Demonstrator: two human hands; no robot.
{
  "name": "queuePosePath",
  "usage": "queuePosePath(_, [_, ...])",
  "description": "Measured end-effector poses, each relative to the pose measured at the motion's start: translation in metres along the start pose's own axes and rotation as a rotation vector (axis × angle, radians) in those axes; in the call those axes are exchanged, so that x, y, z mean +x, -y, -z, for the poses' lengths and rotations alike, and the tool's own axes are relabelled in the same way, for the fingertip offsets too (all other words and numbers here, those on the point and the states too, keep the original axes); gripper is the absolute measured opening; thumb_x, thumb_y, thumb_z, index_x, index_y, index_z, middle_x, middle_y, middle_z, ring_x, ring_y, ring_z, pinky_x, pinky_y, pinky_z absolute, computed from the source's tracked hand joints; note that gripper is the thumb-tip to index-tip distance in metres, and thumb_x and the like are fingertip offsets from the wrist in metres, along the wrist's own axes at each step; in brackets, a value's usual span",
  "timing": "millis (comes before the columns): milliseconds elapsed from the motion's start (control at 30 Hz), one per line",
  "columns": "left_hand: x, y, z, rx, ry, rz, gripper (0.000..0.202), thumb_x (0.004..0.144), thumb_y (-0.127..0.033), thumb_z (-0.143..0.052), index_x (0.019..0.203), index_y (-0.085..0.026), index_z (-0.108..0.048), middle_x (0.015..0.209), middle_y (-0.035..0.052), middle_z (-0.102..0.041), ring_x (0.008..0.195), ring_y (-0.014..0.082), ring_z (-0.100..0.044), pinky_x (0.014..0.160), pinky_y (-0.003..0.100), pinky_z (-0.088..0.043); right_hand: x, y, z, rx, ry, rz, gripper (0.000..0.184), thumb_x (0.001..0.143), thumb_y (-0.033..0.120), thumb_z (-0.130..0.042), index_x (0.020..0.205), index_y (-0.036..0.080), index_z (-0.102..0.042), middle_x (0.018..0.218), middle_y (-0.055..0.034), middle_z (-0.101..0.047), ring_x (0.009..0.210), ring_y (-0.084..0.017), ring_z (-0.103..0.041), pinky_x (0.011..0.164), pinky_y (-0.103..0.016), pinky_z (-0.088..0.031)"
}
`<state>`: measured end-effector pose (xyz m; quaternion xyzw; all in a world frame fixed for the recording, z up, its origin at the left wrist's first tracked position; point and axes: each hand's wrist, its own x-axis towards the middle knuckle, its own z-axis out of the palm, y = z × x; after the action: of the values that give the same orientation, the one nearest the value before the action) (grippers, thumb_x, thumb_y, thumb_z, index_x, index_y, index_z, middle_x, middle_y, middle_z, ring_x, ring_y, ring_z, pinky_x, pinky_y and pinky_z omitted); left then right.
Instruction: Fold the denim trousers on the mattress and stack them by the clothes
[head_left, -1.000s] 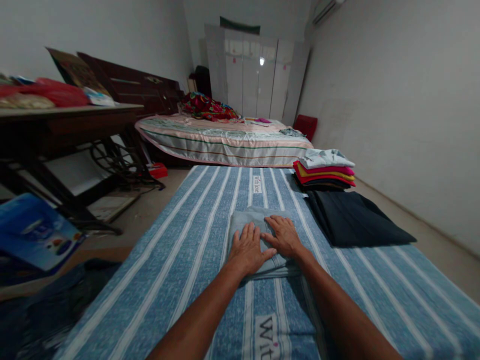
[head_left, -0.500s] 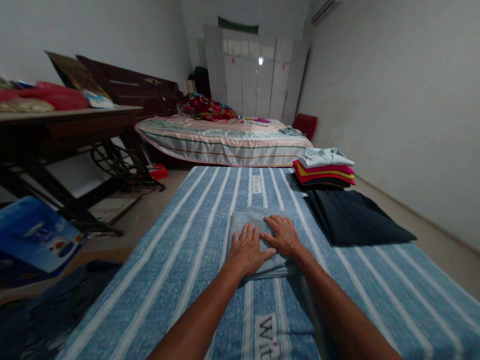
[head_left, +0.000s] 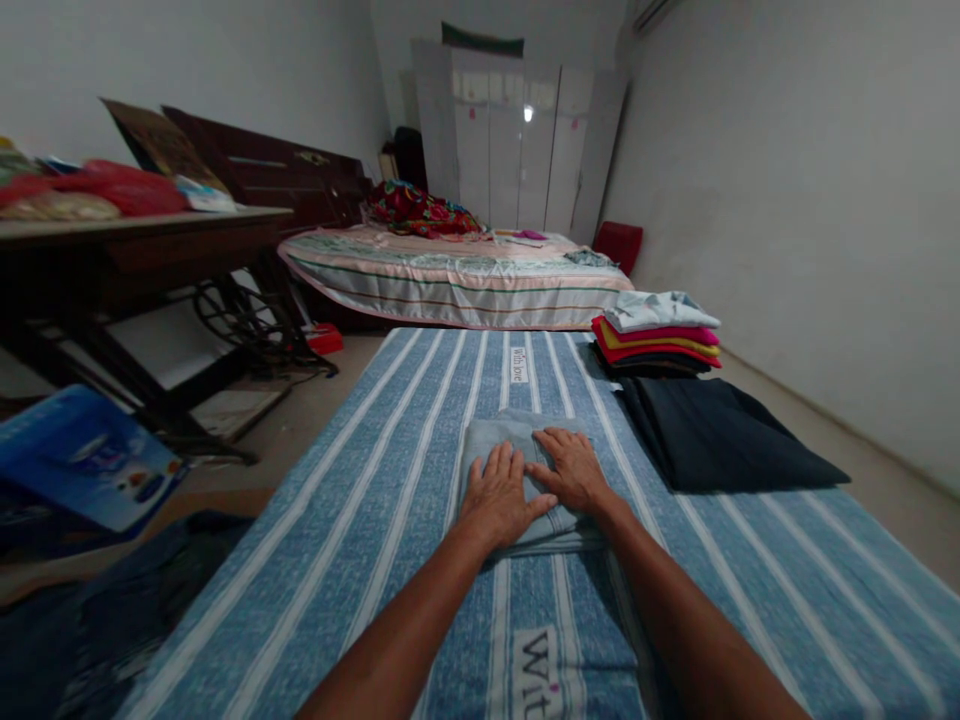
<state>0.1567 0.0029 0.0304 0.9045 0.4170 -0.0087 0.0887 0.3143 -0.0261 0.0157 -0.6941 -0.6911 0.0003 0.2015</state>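
Observation:
A folded grey-blue garment [head_left: 487, 434], which looks like denim, lies in the middle of the blue striped cloth [head_left: 390, 450]. Flat on its left part rests my left hand [head_left: 501, 500], fingers stretched out and thumb pointing right. My right hand [head_left: 574, 468] lies on the garment's right part, its fingers extended and slanting to the left. Both palms face down, and neither hand grips anything. The hands cover much of the garment's centre, so its folds there are hidden.
To the right lies a folded black garment [head_left: 727, 440], with a stack of folded clothes [head_left: 660, 340] behind it. A bed [head_left: 450, 280] stands beyond the far edge. On the left are a sewing-machine table [head_left: 150, 235], a blue box [head_left: 90, 465] and dark clothes [head_left: 135, 600].
The view has shifted slightly, so the room appears a little further right. Both hands stay flat on the folded garment, with hardly any movement over it.

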Motion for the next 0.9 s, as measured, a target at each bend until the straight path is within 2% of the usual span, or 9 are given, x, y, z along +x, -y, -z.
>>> queuePosePath(500, [-0.003,-0.001,0.003,-0.062,-0.016,0.005,0.088,0.08,-0.07,-0.031,0.143,-0.008,-0.027,0.151,0.0179,-0.015,0.14,0.0308,-0.008,0.11,0.054,-0.01,0.0,0.0,-0.002,0.012,-0.006,0.003,0.055,0.087,0.053,-0.044,0.131,0.021,-0.046,0.132,-0.0114,-0.049,0.121,-0.026,-0.042,0.103,-0.048,-0.024])
queuePosePath(600, [-0.001,0.005,0.006,-0.113,-0.017,-0.012,0.085,0.081,-0.068,-0.033,0.141,-0.008,-0.032,0.15,0.0187,-0.02,0.14,0.0305,-0.012,0.11,0.053,-0.012,0.001,0.002,-0.001,0.046,-0.003,-0.011,0.055,0.087,0.053,-0.044,0.131,0.02,-0.046,0.133,-0.012,-0.049,0.122,-0.026,-0.041,0.104,-0.049,-0.023])
queuePosePath(667, [0.003,0.015,0.008,-0.182,-0.06,-0.044,0.078,0.084,-0.064,-0.033,0.138,-0.007,-0.036,0.148,0.0192,-0.027,0.138,0.0282,-0.02,0.111,0.048,-0.017,0.002,0.001,0.0,0.092,0.002,-0.012,0.055,0.086,0.052,-0.046,0.13,0.02,-0.047,0.132,-0.0118,-0.049,0.123,-0.026,-0.042,0.104,-0.05,-0.023])
queuePosePath(733, [0.006,0.03,0.01,-0.249,-0.165,-0.03,0.07,0.086,-0.058,-0.033,0.135,-0.008,-0.04,0.145,0.0181,-0.033,0.136,0.0253,-0.027,0.111,0.042,-0.023,0.002,-0.003,0.003,0.184,-0.023,-0.027,0.054,0.085,0.051,-0.048,0.129,0.021,-0.048,0.132,-0.0113,-0.049,0.123,-0.026,-0.042,0.104,-0.048,-0.026])
queuePosePath(833, [0.005,0.053,0.014,-0.271,-0.323,0.09,0.063,0.085,-0.049,-0.037,0.133,-0.008,-0.042,0.143,0.0167,-0.038,0.133,0.024,-0.034,0.11,0.037,-0.028,-0.005,-0.013,0.01,0.373,-0.153,-0.104,0.052,0.085,0.049,-0.048,0.127,0.019,-0.05,0.133,-0.0115,-0.048,0.125,-0.024,-0.042,0.102,-0.042,-0.034])
queuePosePath(900, [-0.001,0.061,0.015,-0.237,-0.345,0.161,0.064,0.084,-0.047,-0.039,0.132,-0.004,-0.041,0.142,0.0191,-0.037,0.133,0.0261,-0.034,0.11,0.038,-0.027,-0.014,-0.02,0.014,0.437,-0.246,-0.167,0.051,0.085,0.049,-0.047,0.124,0.017,-0.052,0.128,-0.0123,-0.052,0.121,-0.023,-0.046,0.1,-0.04,-0.037])
